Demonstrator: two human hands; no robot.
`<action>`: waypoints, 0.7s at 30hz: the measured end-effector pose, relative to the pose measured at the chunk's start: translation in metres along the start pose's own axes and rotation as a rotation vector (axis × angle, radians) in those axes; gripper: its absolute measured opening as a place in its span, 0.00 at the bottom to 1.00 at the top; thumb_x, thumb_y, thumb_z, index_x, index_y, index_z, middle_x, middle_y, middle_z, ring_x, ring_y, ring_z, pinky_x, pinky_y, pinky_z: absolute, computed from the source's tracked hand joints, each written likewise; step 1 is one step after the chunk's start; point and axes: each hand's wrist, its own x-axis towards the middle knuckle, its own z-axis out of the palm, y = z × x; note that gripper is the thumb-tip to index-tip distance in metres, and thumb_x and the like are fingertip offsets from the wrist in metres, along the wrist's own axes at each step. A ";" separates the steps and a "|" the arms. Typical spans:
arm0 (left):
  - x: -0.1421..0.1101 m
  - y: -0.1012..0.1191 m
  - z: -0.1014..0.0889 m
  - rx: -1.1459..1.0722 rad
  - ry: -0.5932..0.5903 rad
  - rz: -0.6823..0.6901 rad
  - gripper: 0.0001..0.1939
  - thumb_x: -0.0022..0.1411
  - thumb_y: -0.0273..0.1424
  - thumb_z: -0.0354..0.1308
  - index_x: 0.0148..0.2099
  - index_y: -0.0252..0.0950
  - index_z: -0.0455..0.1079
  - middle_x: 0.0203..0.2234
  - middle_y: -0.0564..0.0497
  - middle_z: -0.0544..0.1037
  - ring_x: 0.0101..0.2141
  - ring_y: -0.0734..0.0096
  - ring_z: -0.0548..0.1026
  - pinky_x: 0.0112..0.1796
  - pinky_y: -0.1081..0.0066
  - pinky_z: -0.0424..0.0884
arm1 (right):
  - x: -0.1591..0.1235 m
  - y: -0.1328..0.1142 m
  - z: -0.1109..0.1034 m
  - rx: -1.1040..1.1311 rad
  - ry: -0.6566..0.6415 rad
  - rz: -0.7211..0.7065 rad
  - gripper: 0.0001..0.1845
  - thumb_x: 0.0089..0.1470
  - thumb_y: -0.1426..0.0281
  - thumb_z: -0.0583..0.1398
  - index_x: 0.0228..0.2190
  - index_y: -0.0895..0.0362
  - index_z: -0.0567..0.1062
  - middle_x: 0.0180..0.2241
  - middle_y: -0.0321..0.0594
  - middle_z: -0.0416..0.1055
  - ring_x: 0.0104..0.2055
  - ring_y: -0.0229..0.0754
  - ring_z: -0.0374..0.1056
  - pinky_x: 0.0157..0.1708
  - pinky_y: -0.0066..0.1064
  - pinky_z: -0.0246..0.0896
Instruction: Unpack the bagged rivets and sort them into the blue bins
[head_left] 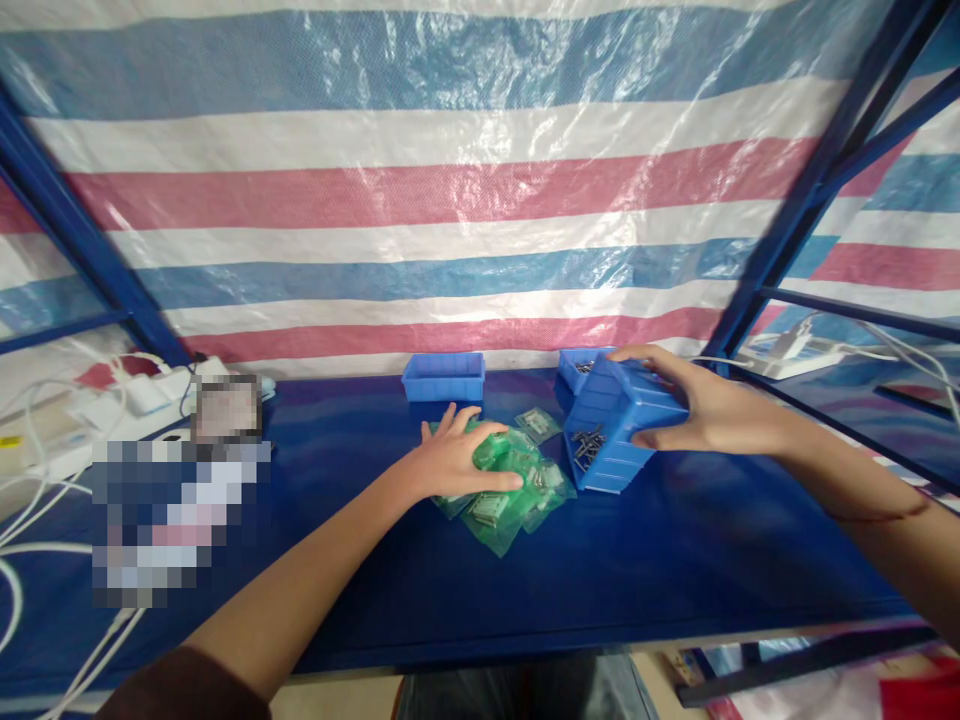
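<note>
The left hand point(465, 460) lies palm down over the green bags point(510, 500), its fingers spread and loosely bent, resting on them without clenching. The bags sit in a crumpled heap on the blue tabletop point(420, 600), around the middle of its width, between the far edge and the near edge, and pale contents show through the thin plastic

The right hand point(679, 405) grasps the tilted bin point(619, 430), with its thumb on the side towards the near edge and its fingers over the side towards the far edge. This blue bin is tipped so that its opening faces left, towards the bags, and many small metal pieces point(587, 447) lie inside at its lower side. It is to the right of the heap, just beside it

Near the far edge are 2 more blue bins. The far-left bin point(444, 380) stands upright close to the middle of that edge. The far-right bin point(577, 366) is partly hidden behind the tilted bin, and metal pieces show in it too. A small clear packet point(537, 425) lies flat between the heap and the tilted bin

Along the left edge are white power strips point(161, 390) and white cables point(45, 550), beside a pixelated patch that cannot be made out. Behind the far edge hangs a striped sheet point(450, 200) in red, white and blue
</note>
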 end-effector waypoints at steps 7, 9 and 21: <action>0.005 0.010 0.010 -0.030 0.096 0.010 0.44 0.44 0.63 0.53 0.61 0.52 0.56 0.65 0.45 0.46 0.63 0.34 0.41 0.52 0.28 0.38 | 0.034 -0.027 0.009 -0.226 -0.022 -0.310 0.39 0.35 0.65 0.65 0.53 0.51 0.66 0.53 0.41 0.64 0.55 0.55 0.61 0.54 0.46 0.57; 0.006 0.011 0.012 -0.032 0.112 0.008 0.43 0.45 0.63 0.52 0.61 0.52 0.56 0.65 0.46 0.47 0.63 0.34 0.41 0.52 0.29 0.38 | 0.042 -0.035 0.012 -0.259 -0.068 -0.353 0.39 0.36 0.66 0.64 0.53 0.50 0.66 0.54 0.40 0.64 0.56 0.54 0.60 0.54 0.46 0.56; 0.006 0.016 0.009 0.022 0.071 0.073 0.42 0.49 0.63 0.48 0.64 0.57 0.48 0.66 0.47 0.44 0.64 0.37 0.37 0.51 0.27 0.34 | 0.049 -0.041 0.016 -0.320 -0.167 -0.382 0.40 0.34 0.70 0.62 0.54 0.49 0.66 0.55 0.40 0.61 0.54 0.55 0.61 0.53 0.45 0.58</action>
